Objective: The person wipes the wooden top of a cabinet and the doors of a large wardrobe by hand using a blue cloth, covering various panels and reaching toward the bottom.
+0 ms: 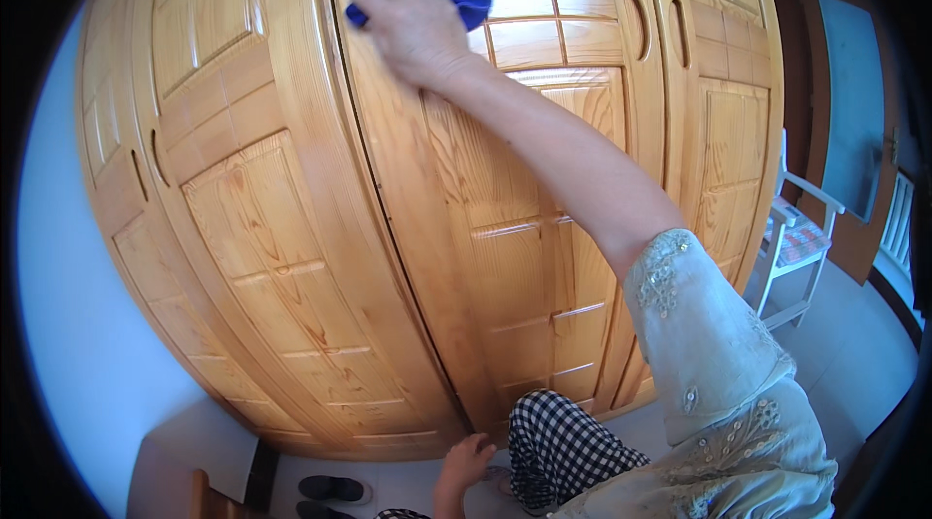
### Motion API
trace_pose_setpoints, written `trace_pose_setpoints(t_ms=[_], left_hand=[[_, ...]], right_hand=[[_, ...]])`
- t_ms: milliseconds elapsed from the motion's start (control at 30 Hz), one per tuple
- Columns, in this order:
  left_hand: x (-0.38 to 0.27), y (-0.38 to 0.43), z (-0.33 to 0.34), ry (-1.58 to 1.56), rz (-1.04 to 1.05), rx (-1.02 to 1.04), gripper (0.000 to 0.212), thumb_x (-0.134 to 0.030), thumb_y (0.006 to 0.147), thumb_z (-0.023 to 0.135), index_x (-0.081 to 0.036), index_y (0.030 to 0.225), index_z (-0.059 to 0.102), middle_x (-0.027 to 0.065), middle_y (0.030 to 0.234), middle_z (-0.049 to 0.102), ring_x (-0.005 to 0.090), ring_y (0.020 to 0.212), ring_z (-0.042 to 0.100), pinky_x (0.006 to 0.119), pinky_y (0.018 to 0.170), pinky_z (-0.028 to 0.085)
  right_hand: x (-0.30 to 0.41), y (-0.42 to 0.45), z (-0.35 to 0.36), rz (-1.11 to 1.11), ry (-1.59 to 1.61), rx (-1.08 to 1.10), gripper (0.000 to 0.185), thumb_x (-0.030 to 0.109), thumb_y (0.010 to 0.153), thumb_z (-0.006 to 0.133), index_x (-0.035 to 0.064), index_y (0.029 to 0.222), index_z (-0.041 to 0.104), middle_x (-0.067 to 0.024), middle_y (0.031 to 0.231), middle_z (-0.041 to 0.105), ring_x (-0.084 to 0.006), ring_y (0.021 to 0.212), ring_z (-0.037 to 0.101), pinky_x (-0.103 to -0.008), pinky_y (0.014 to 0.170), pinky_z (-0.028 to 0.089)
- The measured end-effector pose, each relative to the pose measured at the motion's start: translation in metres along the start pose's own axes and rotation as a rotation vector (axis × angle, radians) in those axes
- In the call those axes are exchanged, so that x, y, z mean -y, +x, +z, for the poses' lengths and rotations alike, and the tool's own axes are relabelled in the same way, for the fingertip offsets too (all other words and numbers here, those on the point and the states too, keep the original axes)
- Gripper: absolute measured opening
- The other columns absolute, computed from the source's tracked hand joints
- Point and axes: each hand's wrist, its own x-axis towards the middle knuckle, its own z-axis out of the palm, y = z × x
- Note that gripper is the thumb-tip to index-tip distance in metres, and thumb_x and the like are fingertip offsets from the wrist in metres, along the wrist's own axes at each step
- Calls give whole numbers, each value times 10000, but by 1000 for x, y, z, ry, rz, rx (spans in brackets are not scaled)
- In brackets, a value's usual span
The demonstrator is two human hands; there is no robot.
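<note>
My right hand (419, 20) presses a bunched blue cloth (472, 3) against the upper part of a varnished wooden wardrobe door (502, 155). Its fingers are spread over the cloth, and the arm reaches up across the tiled-pattern panel. Low in the view, my left hand (466, 459) hangs near the wardrobe's foot, fingers loosely curled, with nothing visible in it. A dark vertical gap (378, 188) runs between this door and the neighbouring wardrobe section (255, 206) on the left.
Oval cut-out handles (635, 24) mark the door edges. To the right stands a white armchair (797, 238) with a patterned seat, before a door with a glass pane (848, 104). Dark shoes (331, 488) lie on the tiled floor, near a wooden furniture edge (200, 493) at lower left.
</note>
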Motion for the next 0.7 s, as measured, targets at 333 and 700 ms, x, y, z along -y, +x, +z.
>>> trace_pose_setpoints(t_ms=[333,700], left_hand=[[104,-66,-11,-201,-382,-161,385,-231,851,629,25,1138,613,198,1092,652,279,1010,630,349,859,486],[55,-130,-87,-485,-606,-420,357,-220,900,582,2,1179,588,72,1011,657,157,907,620,274,724,497]], right_hand=[[-24,-80,-69,-190,132,234,347,43,758,567,93,1101,572,-69,1259,508,-276,1224,436,-439,910,419],[-48,-5,-51,391,-148,-248,309,82,800,567,74,1108,562,-120,1204,520,-331,1157,456,-448,939,381]])
